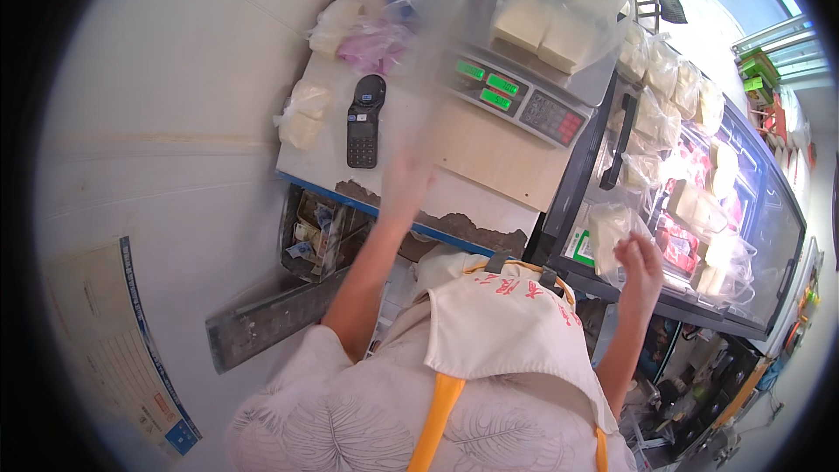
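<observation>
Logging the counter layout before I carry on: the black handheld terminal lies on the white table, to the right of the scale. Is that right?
Not quite: the head view shows the black handheld terminal on the white table, but to the left of the scale.

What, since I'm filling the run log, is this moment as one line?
left hand: blurred, over counter, hold unclear | right hand: by clear bag, contact unclear | scale: bagged pale blocks on top, display lit
</observation>
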A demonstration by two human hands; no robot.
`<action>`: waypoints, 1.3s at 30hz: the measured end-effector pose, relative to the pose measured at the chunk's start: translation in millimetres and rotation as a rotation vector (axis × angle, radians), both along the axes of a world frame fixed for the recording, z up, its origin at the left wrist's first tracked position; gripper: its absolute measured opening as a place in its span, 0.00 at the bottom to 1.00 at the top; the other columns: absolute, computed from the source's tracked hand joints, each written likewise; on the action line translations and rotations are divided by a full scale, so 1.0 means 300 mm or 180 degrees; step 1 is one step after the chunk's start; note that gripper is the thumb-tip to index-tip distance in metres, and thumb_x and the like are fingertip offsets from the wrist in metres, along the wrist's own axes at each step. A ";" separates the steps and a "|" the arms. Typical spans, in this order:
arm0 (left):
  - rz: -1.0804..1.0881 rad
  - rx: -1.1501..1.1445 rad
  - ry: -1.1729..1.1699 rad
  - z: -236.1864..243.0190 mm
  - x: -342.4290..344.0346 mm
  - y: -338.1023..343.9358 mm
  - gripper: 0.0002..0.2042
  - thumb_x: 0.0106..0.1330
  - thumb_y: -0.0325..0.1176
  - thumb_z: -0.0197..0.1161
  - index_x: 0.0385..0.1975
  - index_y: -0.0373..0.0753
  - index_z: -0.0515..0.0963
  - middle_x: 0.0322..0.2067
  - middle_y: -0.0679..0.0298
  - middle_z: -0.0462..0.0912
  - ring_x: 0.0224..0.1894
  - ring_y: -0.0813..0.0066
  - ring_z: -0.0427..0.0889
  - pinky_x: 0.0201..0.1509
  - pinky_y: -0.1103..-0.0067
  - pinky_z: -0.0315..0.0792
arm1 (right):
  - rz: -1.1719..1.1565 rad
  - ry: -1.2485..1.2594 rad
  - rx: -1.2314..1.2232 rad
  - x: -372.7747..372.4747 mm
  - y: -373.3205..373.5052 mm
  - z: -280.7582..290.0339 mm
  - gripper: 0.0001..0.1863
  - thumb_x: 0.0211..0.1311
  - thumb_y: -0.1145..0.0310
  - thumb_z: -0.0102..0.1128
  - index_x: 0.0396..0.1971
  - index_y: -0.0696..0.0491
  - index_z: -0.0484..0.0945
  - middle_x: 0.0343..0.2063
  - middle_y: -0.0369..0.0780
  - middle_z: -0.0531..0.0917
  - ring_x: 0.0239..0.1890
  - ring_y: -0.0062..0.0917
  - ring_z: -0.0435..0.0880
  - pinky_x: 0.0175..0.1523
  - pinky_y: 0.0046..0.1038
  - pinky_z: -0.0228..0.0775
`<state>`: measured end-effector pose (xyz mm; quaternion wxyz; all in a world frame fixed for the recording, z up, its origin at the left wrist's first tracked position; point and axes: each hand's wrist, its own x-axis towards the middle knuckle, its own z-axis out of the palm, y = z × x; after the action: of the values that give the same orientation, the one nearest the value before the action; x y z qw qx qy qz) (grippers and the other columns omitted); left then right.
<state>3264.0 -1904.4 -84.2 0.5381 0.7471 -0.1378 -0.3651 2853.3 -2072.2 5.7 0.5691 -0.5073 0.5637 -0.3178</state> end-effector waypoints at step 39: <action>-0.0300 -0.1285 -0.1173 0.527 0.267 -0.884 0.10 0.72 0.35 0.72 0.40 0.33 0.88 0.33 0.69 0.89 0.34 0.86 0.79 0.40 0.83 0.71 | 0.2409 0.2211 -0.2614 1.267 -0.910 -0.044 0.11 0.65 0.70 0.62 0.39 0.56 0.90 0.44 0.51 0.89 0.51 0.51 0.88 0.58 0.45 0.79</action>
<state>3344.2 -2169.7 73.8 0.6243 0.6714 -0.3379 -0.2127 3233.4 -2345.1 -7.5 0.1865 -0.9196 0.3301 -0.1027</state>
